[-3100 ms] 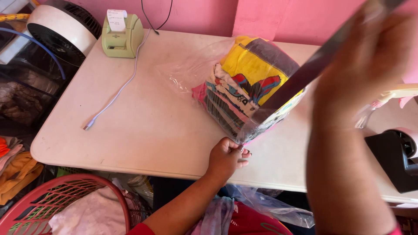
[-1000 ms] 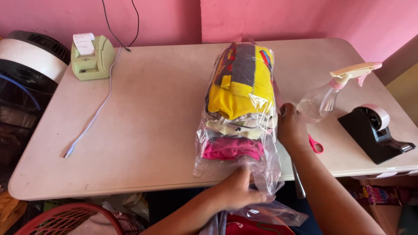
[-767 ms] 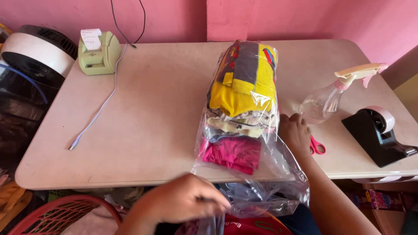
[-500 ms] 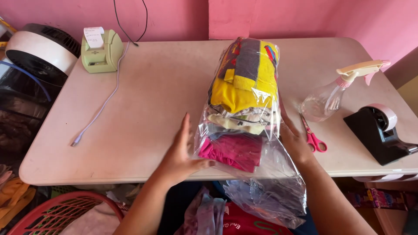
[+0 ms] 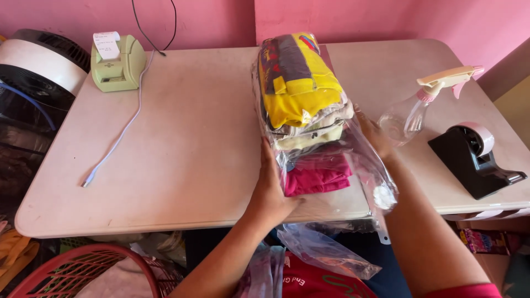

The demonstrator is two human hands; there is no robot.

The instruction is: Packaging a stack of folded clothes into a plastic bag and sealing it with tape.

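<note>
The worktop (image 5: 182,165) was a pale folding one, set against a pink wall, and pretty much everything on it was pushed out to the edges so the middle was left for the bundle. That bundle, a clear plastic bag of folded clothes (image 5: 303,110), was laid lengthwise near the front edge, yellow and grey pieces at the far end, magenta ones nearest, with the bag's loose open end hanging off the edge. It was being squared up from both sides, judging by the grip. The left hand (image 5: 270,190) was pressed flat against the near-left side, fingers together and pointing away, wrist bent up from below the edge. The right hand (image 5: 375,135) was mostly hidden behind the plastic; open fingers laid along the right side, as far as could be told. Off to the right were a spray bottle (image 5: 419,107) and a black tape dispenser (image 5: 475,160), well apart from the bag. A green receipt printer (image 5: 117,63) was parked at the far left corner.
</note>
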